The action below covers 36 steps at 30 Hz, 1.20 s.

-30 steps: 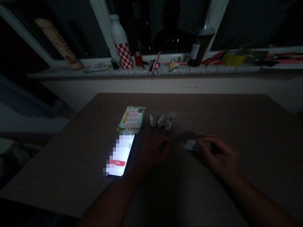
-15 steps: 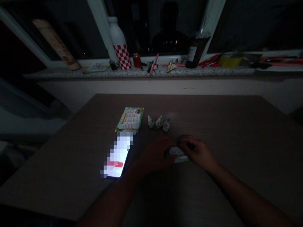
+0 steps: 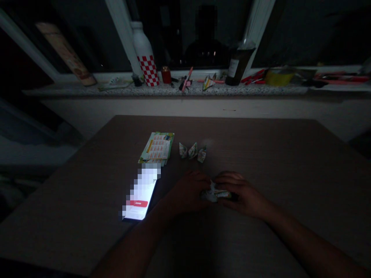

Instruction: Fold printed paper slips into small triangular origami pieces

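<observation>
In dim light, my left hand (image 3: 187, 193) and my right hand (image 3: 242, 193) meet low over the brown table (image 3: 275, 154), both pinched on a small printed piece of paper (image 3: 213, 193) held between them. Just beyond my hands stand three small folded paper shapes (image 3: 193, 150) in a row. To their left lies a stack of printed paper sheets (image 3: 157, 147). A lit phone (image 3: 140, 191) lies flat on the table left of my left hand, screen up.
A stone windowsill (image 3: 174, 89) runs behind the table. On it stand a white bottle with red checks (image 3: 145, 54), a dark bottle (image 3: 237, 63), a small red jar (image 3: 165, 74), another folded paper shape (image 3: 209, 82) and scattered red pens.
My right hand carried the paper leftward to the middle, where my left hand joined it. Both hands now grip the paper together, closer than before.
</observation>
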Tool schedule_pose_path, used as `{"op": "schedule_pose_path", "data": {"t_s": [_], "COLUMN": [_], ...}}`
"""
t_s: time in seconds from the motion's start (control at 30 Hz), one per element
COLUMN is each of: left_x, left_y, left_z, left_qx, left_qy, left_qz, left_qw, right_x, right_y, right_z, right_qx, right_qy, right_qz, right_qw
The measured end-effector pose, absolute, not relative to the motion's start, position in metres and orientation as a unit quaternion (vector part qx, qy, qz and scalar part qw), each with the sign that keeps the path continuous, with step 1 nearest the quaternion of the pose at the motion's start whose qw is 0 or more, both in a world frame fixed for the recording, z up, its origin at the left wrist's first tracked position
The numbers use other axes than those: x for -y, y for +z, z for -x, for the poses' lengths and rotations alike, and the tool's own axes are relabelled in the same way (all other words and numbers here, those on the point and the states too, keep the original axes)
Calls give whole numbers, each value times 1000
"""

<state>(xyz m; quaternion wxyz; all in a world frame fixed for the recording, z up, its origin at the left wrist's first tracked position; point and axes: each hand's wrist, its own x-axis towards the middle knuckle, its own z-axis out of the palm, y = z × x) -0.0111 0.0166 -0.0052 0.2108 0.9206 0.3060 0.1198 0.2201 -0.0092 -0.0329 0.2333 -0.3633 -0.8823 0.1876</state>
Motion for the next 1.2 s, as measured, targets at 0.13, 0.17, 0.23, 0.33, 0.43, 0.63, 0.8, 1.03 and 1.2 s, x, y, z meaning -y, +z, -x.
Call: {"op": "schedule_pose_path", "data": {"t_s": [0.13,0.17,0.23,0.33,0.43,0.63,0.8,1.03,1.2], "left_x": [-18,-19,-19,-18,-17,-17,-16,-16,-15], "left_y": [-7,-7,-9,-9,-6,2,-1,-3,-3], "left_z": [12,12,13,12,13,16,15,16,17], "left_qx": [-298,-293,-286,-288,-297,-303,-302,-277,-268], "left_qy": [130,134,144,150,140,104,106,128,137], "left_qz": [-919,-919,-919,-916,-917,-925,-926,-928,-930], "left_qw": [222,226,232,235,226,204,198,212,211], "right_x": [8,8,8,8,9,11,10,12,12], "right_y": [-30,-29,-26,-24,-22,-18,-20,-20,-22], "right_z": [-224,-225,-226,-226,-224,-221,-220,-219,-217], "right_qx": [885,885,886,885,884,883,886,889,891], "right_qy": [197,199,200,201,198,190,174,171,155], "right_qz": [356,356,358,357,364,375,369,362,364], "right_qw": [226,223,219,220,218,211,218,220,221]}}
